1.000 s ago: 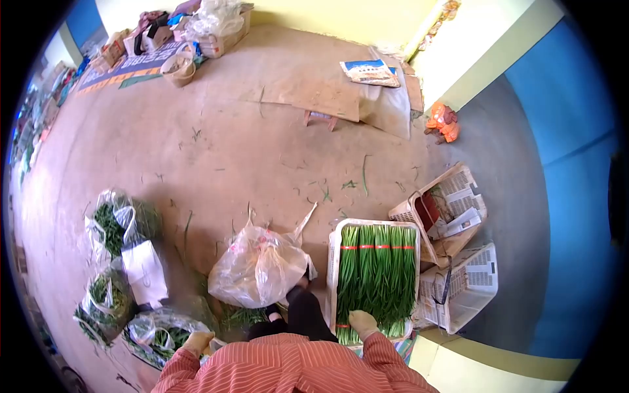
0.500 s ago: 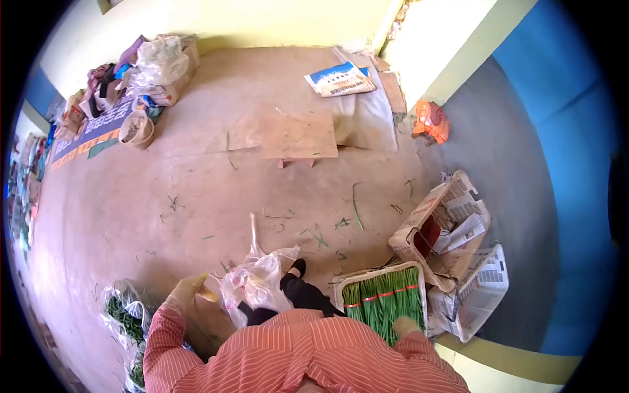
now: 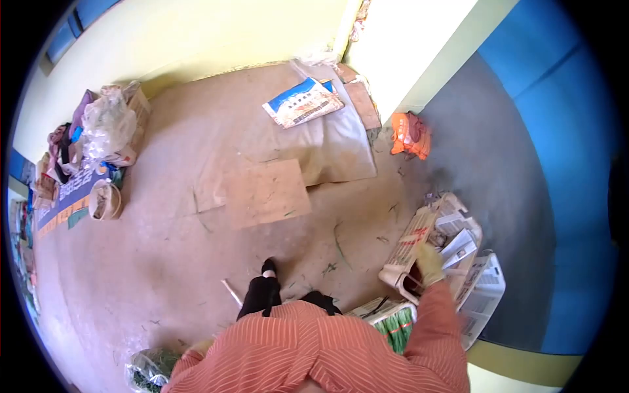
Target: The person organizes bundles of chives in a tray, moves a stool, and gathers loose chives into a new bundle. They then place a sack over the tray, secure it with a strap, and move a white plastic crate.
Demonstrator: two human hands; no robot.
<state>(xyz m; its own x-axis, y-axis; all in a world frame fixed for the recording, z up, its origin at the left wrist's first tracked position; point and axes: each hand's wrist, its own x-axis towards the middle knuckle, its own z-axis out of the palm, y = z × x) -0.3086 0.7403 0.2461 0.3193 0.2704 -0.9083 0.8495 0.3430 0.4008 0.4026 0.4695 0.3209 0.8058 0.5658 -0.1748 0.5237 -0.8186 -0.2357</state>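
Observation:
My right hand [image 3: 428, 263], in a pale glove, reaches into the tan plastic crate [image 3: 407, 252] on the right; its fingers are too blurred to read. White papers [image 3: 458, 249] lie in that crate beside the hand. My left hand [image 3: 202, 347] is low at the left, mostly hidden by my sleeve, close to a clear plastic bag of greens [image 3: 154, 367]. Bundled green stalks [image 3: 398, 327] lie in a container below my right arm, partly covered by it.
A white crate [image 3: 483, 295] stands against the tan one. Ahead are a low wooden board [image 3: 267, 193], a flat sheet with a printed sack [image 3: 303, 103], and an orange bag [image 3: 411, 135]. A bucket [image 3: 105, 200] and piled bags [image 3: 110, 124] are at the left.
My right hand has moved from the green stalks up to the tan crate. My left hand has dropped back toward the bagged greens. The view has shifted, and the pale plastic bag near my legs no longer shows.

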